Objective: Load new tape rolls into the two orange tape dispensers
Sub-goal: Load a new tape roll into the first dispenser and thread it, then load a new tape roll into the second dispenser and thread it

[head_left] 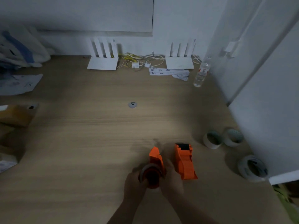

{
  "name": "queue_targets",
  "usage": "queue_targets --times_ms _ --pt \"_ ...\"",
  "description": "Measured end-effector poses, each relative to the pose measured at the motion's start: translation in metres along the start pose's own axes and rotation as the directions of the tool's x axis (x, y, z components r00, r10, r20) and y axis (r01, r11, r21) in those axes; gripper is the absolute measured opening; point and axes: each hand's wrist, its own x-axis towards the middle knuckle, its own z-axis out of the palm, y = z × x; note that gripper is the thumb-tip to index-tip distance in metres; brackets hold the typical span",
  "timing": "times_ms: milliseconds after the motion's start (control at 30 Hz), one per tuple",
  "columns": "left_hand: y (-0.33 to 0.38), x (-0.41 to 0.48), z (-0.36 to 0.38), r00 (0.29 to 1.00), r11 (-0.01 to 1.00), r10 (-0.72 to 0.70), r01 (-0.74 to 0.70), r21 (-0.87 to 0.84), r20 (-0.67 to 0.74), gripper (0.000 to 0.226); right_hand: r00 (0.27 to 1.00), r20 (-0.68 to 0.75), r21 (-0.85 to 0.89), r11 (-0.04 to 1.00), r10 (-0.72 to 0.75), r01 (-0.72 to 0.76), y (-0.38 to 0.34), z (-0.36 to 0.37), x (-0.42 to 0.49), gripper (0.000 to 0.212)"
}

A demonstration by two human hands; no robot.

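An orange tape dispenser (pixel 156 157) is held low over the wooden desk between both hands. My left hand (pixel 134 181) grips a tape roll (pixel 148 170) at the dispenser's near end. My right hand (pixel 172 177) holds the dispenser's right side. The frame is blurred, so how the roll sits on the hub is unclear. A second orange dispenser (pixel 184 160) lies on the desk just right of my hands. Three spare tape rolls stand further right: two (pixel 212 139) (pixel 233 137) side by side and a larger one (pixel 252 168) nearer to me.
A white cabinet side (pixel 267 118) closes off the right. Two white routers (pixel 103 62) (pixel 180 62), cables and paper slips lie at the desk's back, with a plastic bottle (pixel 201 73). A cardboard box (pixel 16 115) and papers sit at the left. A cable grommet (pixel 132 104) marks the middle.
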Motion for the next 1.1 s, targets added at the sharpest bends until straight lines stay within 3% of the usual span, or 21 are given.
queue_targets --times_ms 233,333,400,467,633,800,1033,1100 --pt "-0.01 0.002 0.006 1.0 1.0 -0.025 0.025 0.004 -0.004 0.073 0.999 0.05 -0.025 0.999 0.021 -0.02 0.002 0.0 0.004 0.058" --pt "-0.006 -0.004 0.01 0.988 0.998 -0.035 0.026 -0.064 -0.149 0.076 0.997 0.066 -0.022 0.999 -0.032 0.033 0.002 -0.005 0.0 0.057" --pt "0.008 -0.008 0.009 0.966 0.992 -0.037 0.005 -0.122 -0.255 0.066 0.994 0.018 0.026 0.994 -0.11 0.11 0.001 -0.01 -0.002 0.061" --pt "0.028 -0.011 0.008 0.962 0.984 -0.007 -0.042 -0.173 -0.273 0.056 0.99 -0.022 0.087 0.986 -0.14 0.142 0.0 -0.018 -0.004 0.05" --pt "0.082 -0.012 0.019 0.968 0.943 0.066 -0.14 -0.301 -0.244 0.044 0.973 -0.112 0.217 0.95 -0.203 0.223 0.009 -0.055 -0.001 0.008" --pt "0.123 -0.012 0.051 0.988 0.902 0.13 -0.154 -0.404 -0.086 0.044 0.958 -0.191 0.278 0.924 -0.214 0.262 0.035 -0.101 0.009 0.035" --pt "0.183 -0.024 0.113 0.968 0.887 0.243 -0.199 -0.416 0.056 0.034 0.954 -0.293 0.158 0.98 -0.068 0.118 0.092 -0.189 0.013 0.033" --pt "0.197 -0.028 0.134 0.962 0.889 0.26 -0.203 -0.409 0.086 0.036 0.954 -0.3 0.141 0.988 -0.018 0.063 0.113 -0.212 0.015 0.023"
